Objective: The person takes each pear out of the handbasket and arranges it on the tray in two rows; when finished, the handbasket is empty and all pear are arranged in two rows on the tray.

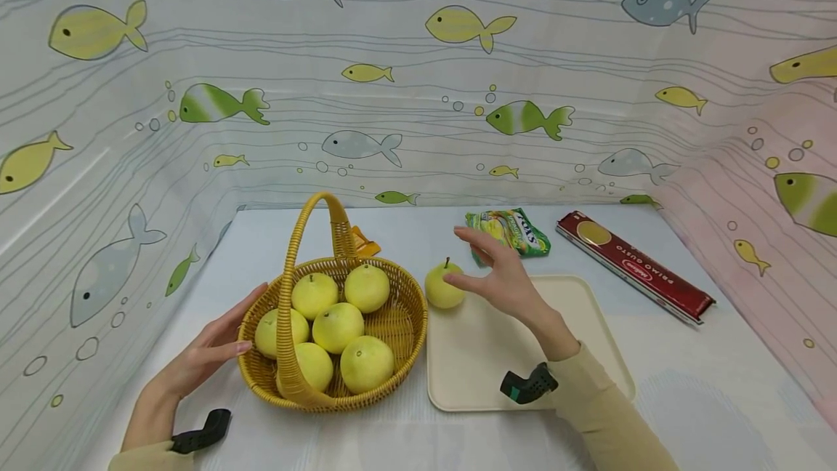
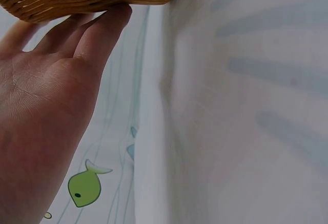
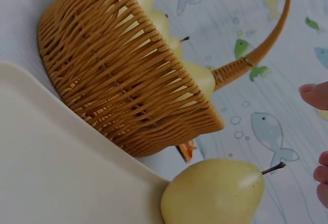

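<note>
A yellow wicker basket [image 1: 412,344] with a tall arched handle holds several yellow-green pears [image 1: 367,364]. My left hand [image 1: 205,355] rests against the basket's left side, thumb near the rim, fingers extended along the wall. One pear [image 1: 442,289] with a dark stem stands upright at the far left corner of a cream tray [image 1: 523,355]; whether it sits on the rim or just beyond, I cannot tell. Just right of that pear, my right hand [image 1: 503,278] is held with thumb and fingers spread, nothing gripped. The right wrist view shows a gap between the pear [image 3: 212,193] and the fingertips.
A green packet [image 1: 532,235] lies behind the tray. To the right sits a long dark-red package [image 1: 634,267], placed diagonally. An orange item [image 1: 365,242] is partly hidden behind the basket. Fish-printed sheeting [image 1: 418,100] walls the back and sides.
</note>
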`<action>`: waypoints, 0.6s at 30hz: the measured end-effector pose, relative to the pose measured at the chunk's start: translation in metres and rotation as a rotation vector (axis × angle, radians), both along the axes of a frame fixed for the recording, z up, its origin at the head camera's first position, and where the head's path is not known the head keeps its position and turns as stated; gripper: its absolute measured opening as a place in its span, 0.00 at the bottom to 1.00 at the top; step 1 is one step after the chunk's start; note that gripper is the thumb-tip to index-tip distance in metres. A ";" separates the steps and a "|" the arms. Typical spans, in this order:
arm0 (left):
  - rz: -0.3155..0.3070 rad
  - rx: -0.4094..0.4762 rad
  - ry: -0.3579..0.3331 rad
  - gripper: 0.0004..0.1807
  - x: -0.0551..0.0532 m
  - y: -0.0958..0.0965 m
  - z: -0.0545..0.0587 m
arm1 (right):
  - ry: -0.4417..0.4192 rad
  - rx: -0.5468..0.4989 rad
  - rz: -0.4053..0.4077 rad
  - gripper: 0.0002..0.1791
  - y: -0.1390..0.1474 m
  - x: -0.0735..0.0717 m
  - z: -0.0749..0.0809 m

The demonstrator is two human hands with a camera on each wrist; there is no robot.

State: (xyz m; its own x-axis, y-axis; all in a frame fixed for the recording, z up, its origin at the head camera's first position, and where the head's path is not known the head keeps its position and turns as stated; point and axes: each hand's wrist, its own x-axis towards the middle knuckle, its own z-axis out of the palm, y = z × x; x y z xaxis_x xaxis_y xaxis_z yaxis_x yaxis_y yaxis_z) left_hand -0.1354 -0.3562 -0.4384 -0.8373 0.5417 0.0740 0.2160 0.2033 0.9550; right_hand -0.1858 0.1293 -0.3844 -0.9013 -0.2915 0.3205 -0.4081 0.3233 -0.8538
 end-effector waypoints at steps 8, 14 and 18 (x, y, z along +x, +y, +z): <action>-0.020 0.020 0.002 0.43 0.002 0.001 0.003 | 0.070 -0.015 0.031 0.40 -0.012 0.009 0.003; -0.001 0.007 0.005 0.43 0.002 0.002 0.004 | 0.119 -0.001 0.083 0.41 -0.025 0.019 0.004; 0.003 -0.004 0.015 0.42 0.002 0.002 0.003 | 0.106 0.015 0.119 0.41 -0.034 0.023 0.000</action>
State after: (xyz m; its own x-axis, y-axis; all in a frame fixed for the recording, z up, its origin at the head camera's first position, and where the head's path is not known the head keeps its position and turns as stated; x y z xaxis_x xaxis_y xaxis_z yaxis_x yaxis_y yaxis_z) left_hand -0.1330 -0.3546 -0.4354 -0.8376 0.5398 0.0842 0.2295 0.2079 0.9508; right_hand -0.1623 0.0953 -0.3840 -0.8216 -0.3996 0.4067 -0.5318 0.2800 -0.7992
